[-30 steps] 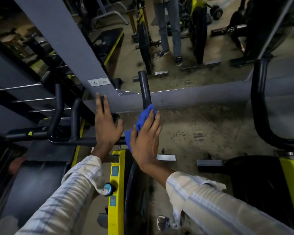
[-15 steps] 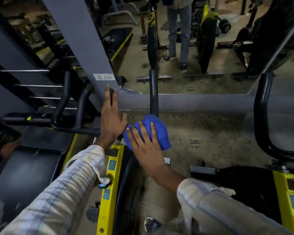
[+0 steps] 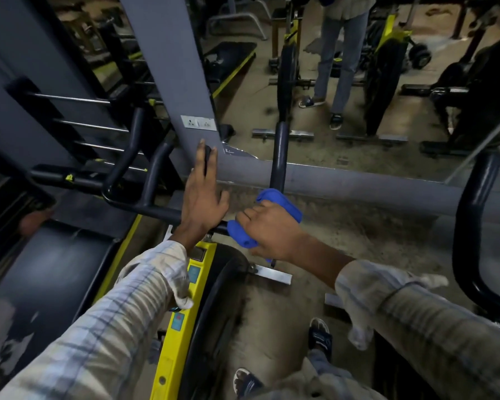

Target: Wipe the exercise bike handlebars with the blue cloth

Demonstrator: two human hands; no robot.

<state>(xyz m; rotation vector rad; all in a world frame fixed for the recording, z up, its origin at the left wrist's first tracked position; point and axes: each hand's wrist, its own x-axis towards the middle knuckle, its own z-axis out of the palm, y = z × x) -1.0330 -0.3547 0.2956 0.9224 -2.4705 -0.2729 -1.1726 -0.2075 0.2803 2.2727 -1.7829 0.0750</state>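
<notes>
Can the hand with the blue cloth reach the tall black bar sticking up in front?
Probably yes. The right hand grips the blue cloth right at the foot of that upright bar, and nothing blocks the way up it.

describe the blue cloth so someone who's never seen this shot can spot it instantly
Start at the yellow-framed exercise bike at bottom centre and follow its black handlebars rightward past the flat left hand. The blue cloth is wrapped over the bar where the right-hand prong rises, gripped by the right hand. It is the only bright blue, soft thing among dark metal tubes.
</notes>
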